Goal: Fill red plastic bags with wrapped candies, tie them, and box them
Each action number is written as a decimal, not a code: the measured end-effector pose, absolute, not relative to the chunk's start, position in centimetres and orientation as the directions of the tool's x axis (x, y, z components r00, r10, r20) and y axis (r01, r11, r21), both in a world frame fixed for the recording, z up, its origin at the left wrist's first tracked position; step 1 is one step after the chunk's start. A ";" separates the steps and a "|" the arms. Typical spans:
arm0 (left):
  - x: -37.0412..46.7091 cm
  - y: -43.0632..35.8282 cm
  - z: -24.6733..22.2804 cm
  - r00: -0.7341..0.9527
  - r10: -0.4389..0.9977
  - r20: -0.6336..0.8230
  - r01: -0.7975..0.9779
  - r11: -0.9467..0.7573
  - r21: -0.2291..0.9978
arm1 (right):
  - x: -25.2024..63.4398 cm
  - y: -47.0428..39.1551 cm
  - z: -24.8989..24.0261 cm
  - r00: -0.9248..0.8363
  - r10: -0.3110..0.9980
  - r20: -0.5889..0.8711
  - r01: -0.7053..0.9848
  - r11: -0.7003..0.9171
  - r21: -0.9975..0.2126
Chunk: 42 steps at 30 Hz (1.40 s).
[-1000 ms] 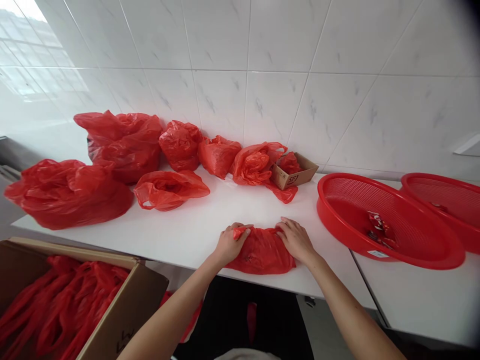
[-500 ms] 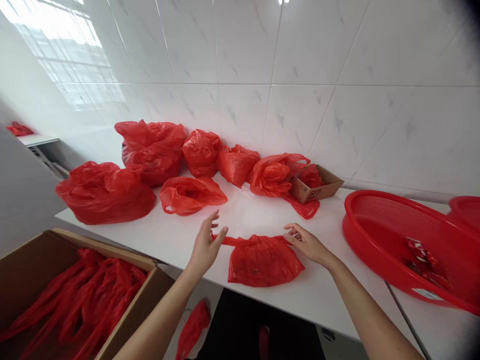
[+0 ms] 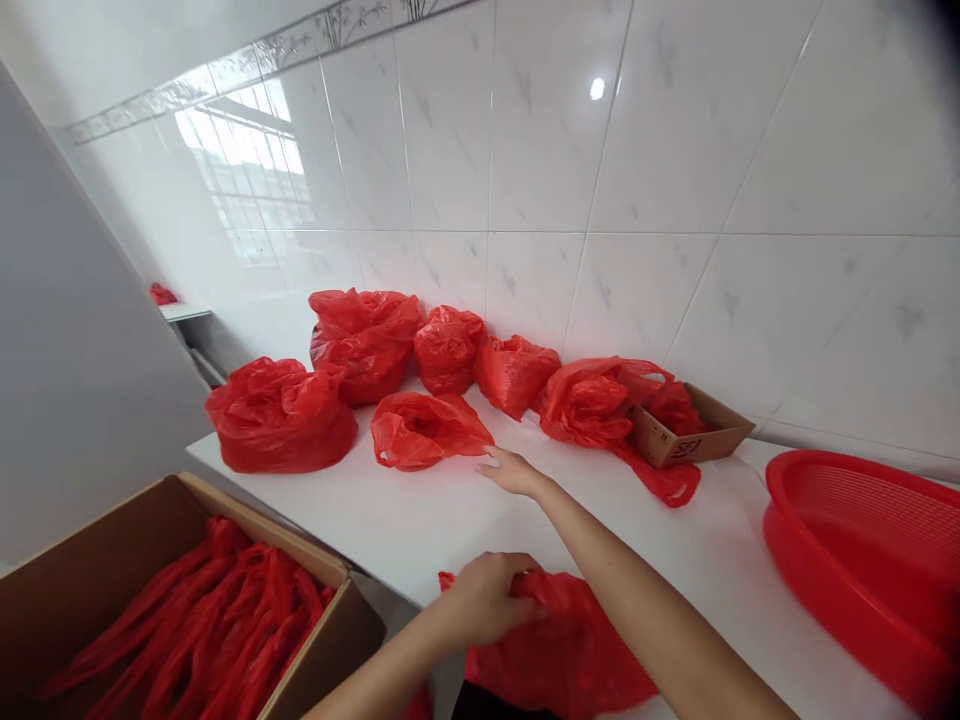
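Note:
A filled red plastic bag [image 3: 570,650] lies at the near edge of the white table, partly behind my right forearm. My left hand [image 3: 487,600] is closed around the gathered top of that bag. Farther out, my right hand [image 3: 514,470] stretches across to a loose red plastic bag [image 3: 427,430] with its mouth spread wide. The fingertips of that hand are at the bag's right edge, slightly apart; whether they touch the film is hard to see.
Several full red bags [image 3: 367,345] stand along the tiled wall. At the back right sits a small cardboard box [image 3: 720,440] with red plastic in it. A big red basket [image 3: 810,580] is at the right, and a large carton [image 3: 315,560] of red bags at the near left.
The view has turned left. My right hand has left the near bag and reached out to the open-mouthed bag. My left hand has come over the near bag and closed on its top.

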<state>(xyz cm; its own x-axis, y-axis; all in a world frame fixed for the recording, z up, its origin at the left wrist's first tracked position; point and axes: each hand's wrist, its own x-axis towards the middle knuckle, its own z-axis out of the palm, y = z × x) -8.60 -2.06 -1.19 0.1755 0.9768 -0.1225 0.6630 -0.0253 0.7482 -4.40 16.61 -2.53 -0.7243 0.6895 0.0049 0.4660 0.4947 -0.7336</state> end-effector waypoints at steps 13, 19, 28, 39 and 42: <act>-26.3 -3.5 5.1 -0.142 0.987 -0.073 0.633 0.147 0.760 | 9.3 17.9 -5.7 -0.332 0.925 0.185 0.411 0.318 -0.854; -30.2 3.8 4.8 -0.338 0.936 0.098 0.791 0.226 0.569 | 19.2 12.8 -7.6 0.012 0.997 0.079 0.328 0.071 -0.942; -28.2 11.4 4.2 -0.404 0.844 0.352 0.899 0.296 0.323 | 21.9 6.6 -8.0 0.100 0.982 0.160 0.575 0.075 -0.814; -17.2 3.3 1.6 -0.195 0.893 0.406 0.843 -0.059 0.534 | 36.6 11.3 5.6 0.244 0.870 0.429 0.877 -0.010 -0.480; -14.0 1.5 1.9 -0.204 0.885 0.419 0.775 -0.116 0.621 | 40.0 14.1 5.1 0.269 0.901 0.341 0.877 -0.083 -0.474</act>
